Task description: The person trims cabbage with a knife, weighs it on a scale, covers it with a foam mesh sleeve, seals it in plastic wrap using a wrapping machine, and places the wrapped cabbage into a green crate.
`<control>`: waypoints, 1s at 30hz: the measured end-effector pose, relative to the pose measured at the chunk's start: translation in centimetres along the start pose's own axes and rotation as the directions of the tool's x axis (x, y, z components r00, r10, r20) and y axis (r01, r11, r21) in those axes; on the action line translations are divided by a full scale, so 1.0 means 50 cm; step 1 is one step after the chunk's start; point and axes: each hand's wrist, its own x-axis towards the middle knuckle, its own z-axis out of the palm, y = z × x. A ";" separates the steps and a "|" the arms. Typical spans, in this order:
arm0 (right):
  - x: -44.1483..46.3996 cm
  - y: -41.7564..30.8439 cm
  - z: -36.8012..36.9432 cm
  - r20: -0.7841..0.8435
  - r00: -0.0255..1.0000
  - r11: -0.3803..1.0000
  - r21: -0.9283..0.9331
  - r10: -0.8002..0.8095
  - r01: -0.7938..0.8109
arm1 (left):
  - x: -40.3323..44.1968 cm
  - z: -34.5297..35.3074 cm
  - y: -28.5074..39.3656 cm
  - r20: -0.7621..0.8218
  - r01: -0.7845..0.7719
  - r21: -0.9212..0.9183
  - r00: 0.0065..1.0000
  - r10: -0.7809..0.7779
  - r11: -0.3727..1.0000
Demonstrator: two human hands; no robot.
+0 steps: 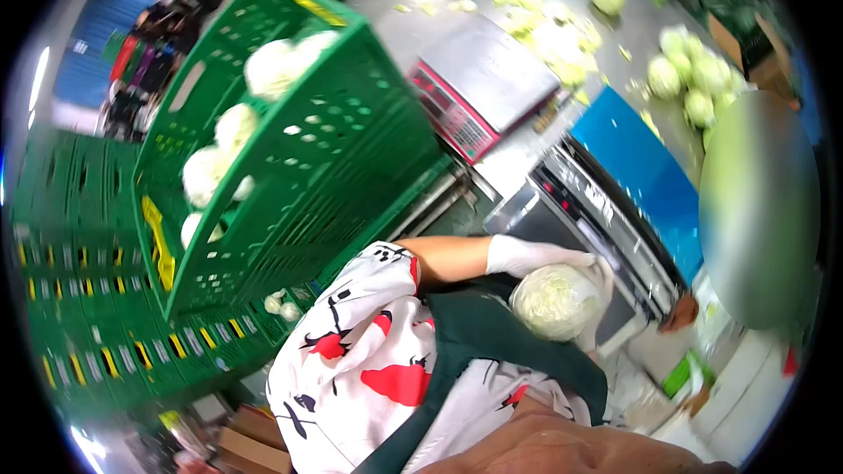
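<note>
A round pale green cabbage (555,302), with a shine like clear film over it, is held close in front of the dark green apron. My left hand (537,254), in a white glove, lies along its upper side with the fingers reaching across. My right hand (604,291), also gloved in white, curves round its far right side, partly hidden by the cabbage. Just beyond both hands is a wrapping machine (606,224) with a dark plate, red lights and a blue panel (641,171).
A large green crate (351,140) holding several cabbages stands tilted in view at left. A red-edged scale (492,79) sits on the metal table. Behind it are leaf scraps (553,39) and a cabbage pile (698,79). A blurred green shape (760,211) fills the right edge.
</note>
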 end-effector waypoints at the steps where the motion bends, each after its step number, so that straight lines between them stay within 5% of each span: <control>1: 0.013 -0.005 -0.002 -0.033 0.999 0.998 0.059 0.009 -0.007 | -0.044 -0.008 -0.001 -0.018 0.093 -0.193 0.995 -0.098 0.977; 4: 0.051 -0.035 -0.009 -0.010 0.992 0.956 0.269 0.129 -0.121 | -0.152 -0.012 0.000 -0.232 -0.118 -0.255 0.971 0.057 0.960; 5: 0.064 -0.040 -0.010 0.024 0.990 0.938 0.316 0.142 -0.142 | -0.177 -0.009 0.013 -0.250 -0.262 -0.174 0.944 0.214 0.949; 7: 0.100 -0.068 0.000 0.070 0.995 0.950 0.297 0.078 -0.095 | -0.272 0.035 0.087 -0.336 -0.443 0.201 0.806 0.487 0.873; 9: 0.112 -0.140 0.021 0.122 0.992 0.965 0.259 0.002 -0.034 | -0.401 0.105 0.192 -0.187 -0.528 0.648 0.589 0.786 0.549; 12: 0.137 -0.166 0.049 0.213 0.976 0.967 0.254 -0.055 -0.001 | -0.589 0.255 0.289 -0.405 -0.378 0.805 0.214 0.889 0.457; 14: 0.154 -0.156 0.067 0.267 0.959 0.962 0.272 -0.094 0.019 | -0.689 0.286 0.337 -0.401 -0.395 0.850 -0.053 0.915 0.350; 17: 0.157 -0.144 0.092 0.323 0.946 0.957 0.284 -0.035 -0.061 | -0.783 0.294 0.429 -0.393 -0.252 0.913 -0.327 0.860 0.321; 19: 0.160 -0.131 0.103 0.364 0.931 0.948 0.300 -0.011 -0.106 | -0.932 0.177 0.480 -0.344 -0.042 0.933 -0.386 0.856 0.356; 21: 0.154 -0.125 0.105 0.374 0.928 0.931 0.335 0.012 -0.147 | -1.016 0.093 0.515 -0.117 0.455 0.807 -0.502 0.857 0.377; 22: 0.159 -0.115 0.104 0.389 0.921 0.931 0.330 0.015 -0.155 | -1.050 0.043 0.530 0.234 0.771 0.595 -0.437 0.868 0.228; 23: 0.166 -0.102 0.099 0.390 0.920 0.931 0.328 0.023 -0.163 | -1.033 0.077 0.550 0.022 0.767 0.517 -0.457 0.889 0.381; 24: 0.171 -0.099 0.091 0.397 0.918 0.934 0.317 0.026 -0.163 | -1.081 0.018 0.576 0.230 0.930 0.231 -0.337 0.913 0.285; 25: 0.173 -0.116 0.082 0.374 0.927 0.942 0.298 0.033 -0.154 | -1.054 0.012 0.607 0.288 0.975 0.142 -0.207 0.935 0.172; 26: 0.176 -0.120 0.076 0.343 0.938 0.930 0.328 0.044 -0.164 | -0.957 0.045 0.627 0.387 0.987 0.163 -0.059 0.920 -0.005; 30: 0.234 -0.100 0.044 0.238 0.969 0.981 0.192 -0.063 0.017 | -0.567 0.140 0.706 0.183 0.664 0.668 0.289 0.940 -0.335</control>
